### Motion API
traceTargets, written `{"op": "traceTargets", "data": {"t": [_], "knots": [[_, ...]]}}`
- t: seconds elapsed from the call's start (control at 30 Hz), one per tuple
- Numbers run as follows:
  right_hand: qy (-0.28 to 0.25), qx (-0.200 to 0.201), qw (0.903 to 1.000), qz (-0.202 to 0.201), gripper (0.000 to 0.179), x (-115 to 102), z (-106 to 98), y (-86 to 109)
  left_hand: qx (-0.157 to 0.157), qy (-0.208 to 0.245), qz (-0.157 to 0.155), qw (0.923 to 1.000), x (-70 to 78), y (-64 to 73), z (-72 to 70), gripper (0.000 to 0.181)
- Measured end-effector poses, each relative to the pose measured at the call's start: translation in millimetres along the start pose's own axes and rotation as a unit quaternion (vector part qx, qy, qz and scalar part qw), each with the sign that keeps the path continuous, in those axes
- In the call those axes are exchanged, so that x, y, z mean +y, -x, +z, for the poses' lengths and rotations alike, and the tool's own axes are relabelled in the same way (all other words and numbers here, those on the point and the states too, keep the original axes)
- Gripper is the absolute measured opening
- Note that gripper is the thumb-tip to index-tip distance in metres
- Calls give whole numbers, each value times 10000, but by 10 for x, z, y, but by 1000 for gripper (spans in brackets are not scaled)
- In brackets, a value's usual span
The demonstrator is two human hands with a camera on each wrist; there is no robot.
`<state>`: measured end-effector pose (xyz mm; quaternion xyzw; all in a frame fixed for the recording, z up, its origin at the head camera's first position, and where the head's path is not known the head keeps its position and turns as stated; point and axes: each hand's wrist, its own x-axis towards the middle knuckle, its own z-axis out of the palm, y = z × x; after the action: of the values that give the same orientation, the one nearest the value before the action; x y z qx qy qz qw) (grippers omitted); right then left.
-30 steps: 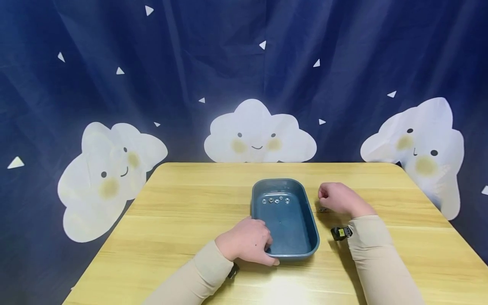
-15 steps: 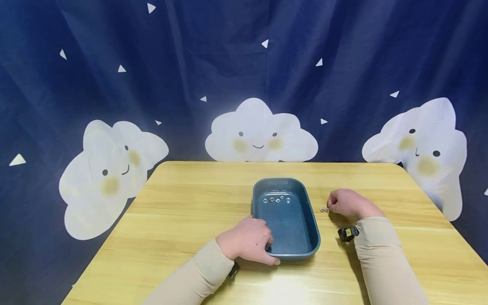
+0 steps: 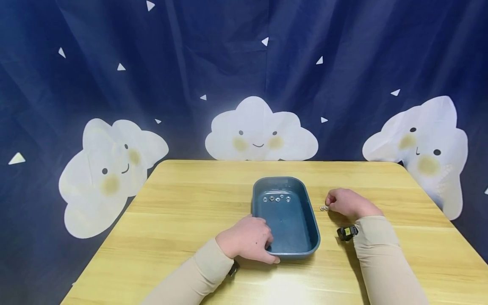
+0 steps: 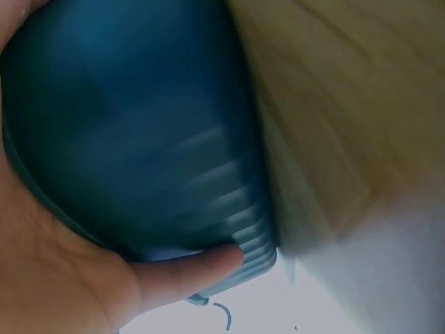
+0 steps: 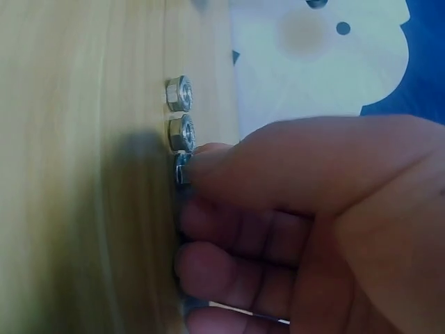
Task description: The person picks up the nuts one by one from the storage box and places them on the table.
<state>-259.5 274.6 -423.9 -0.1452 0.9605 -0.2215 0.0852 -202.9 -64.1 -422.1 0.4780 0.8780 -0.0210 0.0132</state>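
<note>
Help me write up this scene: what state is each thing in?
Tray: upright, uncovered
Five nuts: lying loose inside the tray
Left hand: gripping its near left corner
Right hand: pinching another nut
That nut: unclear whether lifted
Two more nuts: lying on the table
Curtain: hanging, creased

The head view is bright and fairly sharp, white glare washing out the near middle of the pale yellow wooden table [image 3: 183, 203]. The left wrist view blurs the dark blue rectangular plastic tray [image 4: 139, 125] above overexposed white; the right wrist view is dim, shadowed.
</note>
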Motion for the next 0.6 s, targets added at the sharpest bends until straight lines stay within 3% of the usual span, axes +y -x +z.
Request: {"op": "traceTargets", "data": {"t": [0.33, 0.6], "knots": [[352, 527, 9971, -421, 8, -93, -112, -30, 12, -124, 24, 9999, 4, -6, -6, 43], [305, 623, 9964, -479, 8, -294, -181, 7, 15, -139, 33, 9999, 6, 0, 9, 44]]}}
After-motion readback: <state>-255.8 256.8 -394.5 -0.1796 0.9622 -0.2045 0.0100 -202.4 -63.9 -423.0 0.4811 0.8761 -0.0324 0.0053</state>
